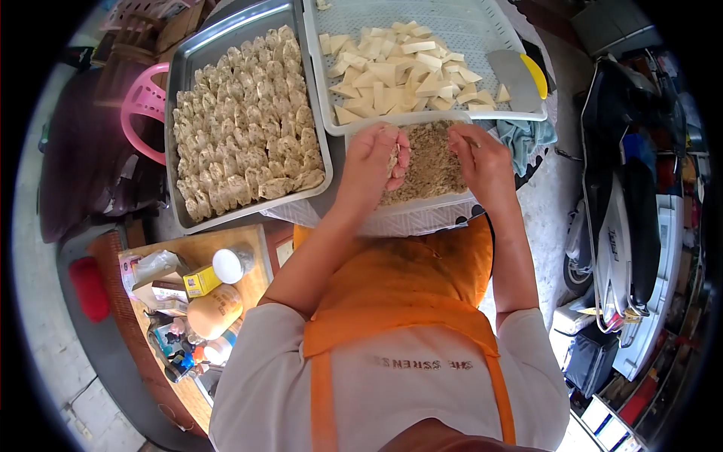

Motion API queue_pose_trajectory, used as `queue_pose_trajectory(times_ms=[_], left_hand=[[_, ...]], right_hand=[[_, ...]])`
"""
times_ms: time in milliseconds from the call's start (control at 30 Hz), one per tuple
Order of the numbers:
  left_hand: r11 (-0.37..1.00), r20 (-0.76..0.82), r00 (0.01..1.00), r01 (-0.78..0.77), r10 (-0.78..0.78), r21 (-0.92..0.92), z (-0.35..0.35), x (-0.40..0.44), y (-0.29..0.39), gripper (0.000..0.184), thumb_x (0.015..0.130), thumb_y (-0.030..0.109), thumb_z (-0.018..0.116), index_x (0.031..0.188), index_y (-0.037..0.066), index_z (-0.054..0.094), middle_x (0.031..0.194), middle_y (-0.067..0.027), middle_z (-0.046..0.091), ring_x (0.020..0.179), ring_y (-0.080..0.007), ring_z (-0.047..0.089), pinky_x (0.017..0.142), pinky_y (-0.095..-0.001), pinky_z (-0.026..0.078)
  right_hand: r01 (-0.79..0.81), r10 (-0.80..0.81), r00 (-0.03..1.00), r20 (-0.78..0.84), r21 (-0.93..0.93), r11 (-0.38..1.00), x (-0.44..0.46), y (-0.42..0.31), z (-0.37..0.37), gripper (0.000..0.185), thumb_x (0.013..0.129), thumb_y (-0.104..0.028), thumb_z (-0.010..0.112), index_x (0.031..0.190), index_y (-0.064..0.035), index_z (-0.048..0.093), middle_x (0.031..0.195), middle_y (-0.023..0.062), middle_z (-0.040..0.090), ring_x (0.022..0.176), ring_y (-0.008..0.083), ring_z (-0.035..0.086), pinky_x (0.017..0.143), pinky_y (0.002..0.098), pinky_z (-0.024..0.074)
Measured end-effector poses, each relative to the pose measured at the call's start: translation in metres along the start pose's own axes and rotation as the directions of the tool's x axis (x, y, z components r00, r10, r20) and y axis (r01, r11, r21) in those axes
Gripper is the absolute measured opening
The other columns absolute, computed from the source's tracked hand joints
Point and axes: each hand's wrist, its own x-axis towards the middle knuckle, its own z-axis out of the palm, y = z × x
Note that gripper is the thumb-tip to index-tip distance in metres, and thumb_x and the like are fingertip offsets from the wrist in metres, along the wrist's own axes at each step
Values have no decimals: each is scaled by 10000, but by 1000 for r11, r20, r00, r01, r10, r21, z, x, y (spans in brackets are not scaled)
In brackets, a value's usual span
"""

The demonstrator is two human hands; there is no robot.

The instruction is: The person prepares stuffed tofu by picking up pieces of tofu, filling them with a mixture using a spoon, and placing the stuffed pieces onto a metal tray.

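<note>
My left hand (376, 158) is closed around a pale tofu piece (394, 156), mostly hidden by the fingers, above the left side of a white tub. Brown minced filling (431, 162) lies in that tub (422, 202). Over the tub's right edge, my right hand (480, 157) has its fingers pinched together; what they hold cannot be made out, though a thin dark edge shows there. Pale cut tofu triangles (392, 71) are heaped in a white perforated tray (343, 22) just beyond. Rows of filled, speckled pieces (245, 124) cover most of a metal tray (177, 203) to the left.
A scraper with a yellow handle (533, 75) rests on the white tray's right side. Beside it hangs a teal cloth (523, 143). A pink basket handle (139, 113) touches the metal tray's left. Bottles and boxes crowd a wooden table (252, 256) at lower left; a scooter (614, 248) stands right.
</note>
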Motion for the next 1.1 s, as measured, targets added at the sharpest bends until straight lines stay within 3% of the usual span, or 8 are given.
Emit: queue_pose_trajectory(times_ms=[167,267,367,567,667,867,1000,1100], left_hand=[[991,-1,996,-89,89,-104,4,5,-1,295,1012,312,403,890,68,517,744,-31,518,602,-122,452,490,-245,362],[971,24,999,-24,31,-238,2,8,0,332,1015,338,379,892,66,525,749,-27,499,623,-135,453,511,-253,364],[990,46,999,-8,14,-141,-8,9,-4,304,1012,318,406,891,70,535,712,-8,457,582,-112,417,472,-233,322],[996,-97,995,10,-18,-86,7,3,4,274,1002,279,440,807,92,483,651,34,388,505,-64,325,413,-199,228],[997,16,999,40,-39,-70,-5,6,-3,301,1007,283,421,768,101,440,638,38,382,498,-64,325,410,-199,227],[989,-182,982,-79,55,-129,8,4,3,321,1010,285,411,747,101,432,580,36,371,447,-68,313,379,-209,241],[996,-102,991,-84,84,8,6,1,3,292,993,267,424,784,71,480,588,7,418,451,-76,367,379,-211,266],[996,-42,996,-81,80,-27,-6,-1,-3,299,1012,296,399,833,72,483,617,7,422,466,-75,359,382,-210,257]], right_hand=[[-141,140,990,16,145,979,-6,-2,9,152,900,-115,593,904,31,634,761,150,650,625,305,628,566,346,491],[-144,108,942,319,92,985,-12,8,33,221,938,-166,556,929,42,630,746,132,658,592,239,646,541,318,497],[-506,336,848,410,436,744,-12,-7,31,261,963,-188,515,941,49,620,735,107,664,606,175,658,550,285,517],[-487,444,858,260,688,538,-8,5,-12,215,965,-174,501,948,7,618,722,108,659,584,163,650,512,240,502],[-434,477,858,191,767,473,-11,0,-21,221,965,-182,507,943,10,616,716,113,660,550,163,637,486,244,486],[-446,408,890,203,573,688,-10,-12,-2,213,969,-177,517,957,9,620,744,90,662,608,142,638,552,235,507],[-348,168,851,497,296,890,-10,-2,35,270,987,-202,501,993,42,616,802,96,669,683,149,662,602,248,536],[-572,287,803,522,539,619,-11,-11,30,293,980,-209,489,921,35,639,807,115,682,670,175,677,600,257,533]])
